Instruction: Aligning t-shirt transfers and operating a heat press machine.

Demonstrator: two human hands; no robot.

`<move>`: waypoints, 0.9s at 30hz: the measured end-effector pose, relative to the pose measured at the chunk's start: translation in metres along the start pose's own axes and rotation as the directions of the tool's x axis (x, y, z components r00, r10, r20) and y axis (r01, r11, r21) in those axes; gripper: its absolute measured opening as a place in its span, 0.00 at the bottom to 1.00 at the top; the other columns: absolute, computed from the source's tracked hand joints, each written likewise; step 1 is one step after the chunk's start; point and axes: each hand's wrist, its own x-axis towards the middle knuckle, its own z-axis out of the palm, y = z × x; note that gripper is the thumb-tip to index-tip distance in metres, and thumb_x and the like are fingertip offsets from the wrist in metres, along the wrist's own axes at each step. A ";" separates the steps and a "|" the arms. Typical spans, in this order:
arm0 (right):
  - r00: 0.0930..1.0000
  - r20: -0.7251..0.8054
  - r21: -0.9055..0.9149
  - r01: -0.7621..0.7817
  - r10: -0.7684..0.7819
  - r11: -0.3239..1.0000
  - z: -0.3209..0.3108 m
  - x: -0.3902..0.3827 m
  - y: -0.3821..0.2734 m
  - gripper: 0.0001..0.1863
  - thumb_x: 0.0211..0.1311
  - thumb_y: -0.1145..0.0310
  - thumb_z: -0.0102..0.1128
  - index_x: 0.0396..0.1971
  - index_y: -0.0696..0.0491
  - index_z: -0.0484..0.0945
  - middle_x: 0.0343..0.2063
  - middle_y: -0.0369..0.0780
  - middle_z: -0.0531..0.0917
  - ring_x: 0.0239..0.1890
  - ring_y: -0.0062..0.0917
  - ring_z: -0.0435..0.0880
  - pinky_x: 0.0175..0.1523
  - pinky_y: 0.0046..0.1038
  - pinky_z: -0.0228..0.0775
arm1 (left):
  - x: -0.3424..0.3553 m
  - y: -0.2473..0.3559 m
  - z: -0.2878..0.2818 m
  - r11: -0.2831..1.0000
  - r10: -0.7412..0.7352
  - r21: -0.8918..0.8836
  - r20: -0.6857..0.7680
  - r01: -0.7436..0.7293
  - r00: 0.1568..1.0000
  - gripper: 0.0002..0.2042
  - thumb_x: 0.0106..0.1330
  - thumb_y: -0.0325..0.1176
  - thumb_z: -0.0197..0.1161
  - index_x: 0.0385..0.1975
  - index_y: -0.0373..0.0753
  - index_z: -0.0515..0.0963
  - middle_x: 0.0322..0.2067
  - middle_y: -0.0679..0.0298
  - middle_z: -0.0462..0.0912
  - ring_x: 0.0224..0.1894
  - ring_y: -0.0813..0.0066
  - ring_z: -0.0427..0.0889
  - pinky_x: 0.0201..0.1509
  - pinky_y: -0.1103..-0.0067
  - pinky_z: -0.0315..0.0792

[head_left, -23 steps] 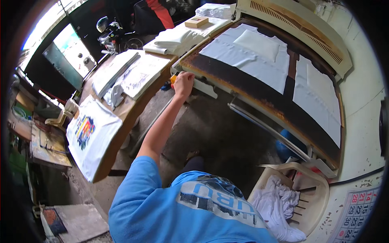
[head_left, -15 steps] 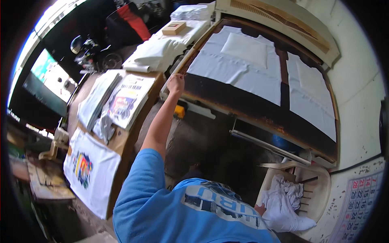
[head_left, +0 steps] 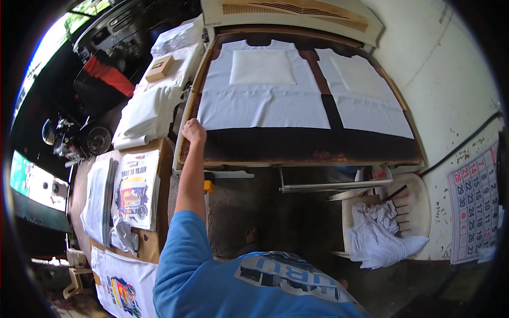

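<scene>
My left hand (head_left: 194, 130) reaches with curled, closed fingers to the left edge of the flat press bed (head_left: 275, 148), at the lower corner of a white shirt (head_left: 262, 106); anything pinched in it is hidden. A second white shirt (head_left: 379, 116) lies to the right. Each has a pale rectangular piece on top. My right hand (head_left: 343, 283) barely shows beside my blue top, low and right, fingers hidden. A yellow-orange object (head_left: 209, 185) is below the bed's front left corner.
At left, tables hold stacked white fabric (head_left: 148, 111), a cardboard box (head_left: 159, 68), printed sheets (head_left: 135, 185) and a printed shirt (head_left: 124, 286); a motorcycle (head_left: 79, 140) stands beyond. A plastic chair (head_left: 416, 217) with crumpled white cloth is right, beside a wall. The press head (head_left: 291, 16) rises behind.
The view has swung round to face the press squarely. My left hand has moved from beside the yellow-orange object up along the bed's left edge to the shirt's corner.
</scene>
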 end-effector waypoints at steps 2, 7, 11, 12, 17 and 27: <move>0.954 0.172 0.010 -0.250 0.245 0.968 -0.030 0.029 -0.084 0.11 0.46 0.61 0.52 0.21 0.53 0.78 0.27 0.43 0.78 0.34 0.36 0.75 0.36 0.37 0.66 | -0.006 0.059 -0.025 0.989 0.135 -0.049 -0.057 -0.138 0.989 0.08 0.50 0.31 0.53 0.26 0.40 0.78 0.32 0.59 0.78 0.37 0.62 0.77 0.40 0.70 0.69; 0.759 -0.468 0.510 -0.186 0.453 0.839 -0.261 0.172 -0.174 0.06 0.47 0.80 0.46 0.27 0.61 0.71 0.27 0.50 0.73 0.33 0.46 0.71 0.39 0.40 0.63 | -0.047 0.043 -0.071 0.939 0.184 -0.286 -0.045 -0.189 0.982 0.08 0.46 0.35 0.57 0.21 0.39 0.78 0.30 0.57 0.78 0.35 0.60 0.77 0.39 0.71 0.69; 0.609 -0.750 0.475 0.223 0.259 0.851 -0.397 0.271 -0.187 0.06 0.51 0.77 0.50 0.30 0.57 0.73 0.28 0.43 0.73 0.33 0.38 0.73 0.37 0.34 0.66 | -0.110 0.042 -0.117 0.895 0.192 -0.405 -0.029 -0.187 0.981 0.09 0.45 0.36 0.59 0.22 0.38 0.79 0.26 0.57 0.77 0.31 0.59 0.76 0.38 0.71 0.69; 0.565 -0.803 0.415 0.301 0.189 0.859 -0.425 0.294 -0.193 0.04 0.52 0.76 0.51 0.29 0.57 0.73 0.27 0.42 0.73 0.31 0.36 0.74 0.35 0.32 0.66 | -0.126 0.032 -0.129 0.897 0.173 -0.404 -0.051 -0.179 0.984 0.09 0.45 0.36 0.59 0.22 0.37 0.78 0.25 0.57 0.77 0.31 0.59 0.77 0.38 0.72 0.69; 0.498 -0.867 0.288 0.489 0.008 0.824 -0.511 0.402 -0.203 0.02 0.52 0.73 0.52 0.25 0.54 0.73 0.24 0.41 0.73 0.29 0.37 0.74 0.31 0.32 0.68 | -0.200 -0.023 -0.169 0.935 0.029 -0.352 -0.064 -0.050 0.998 0.08 0.48 0.32 0.59 0.25 0.36 0.78 0.25 0.59 0.78 0.29 0.65 0.77 0.37 0.75 0.69; 0.781 -0.620 0.149 0.216 -0.079 0.965 -0.531 0.556 -0.221 0.13 0.45 0.63 0.60 0.20 0.59 0.77 0.27 0.49 0.76 0.32 0.42 0.75 0.37 0.38 0.68 | -0.345 -0.122 -0.209 0.920 -0.353 -0.279 -0.281 0.275 0.893 0.07 0.53 0.31 0.58 0.24 0.33 0.76 0.24 0.58 0.76 0.26 0.65 0.75 0.33 0.74 0.68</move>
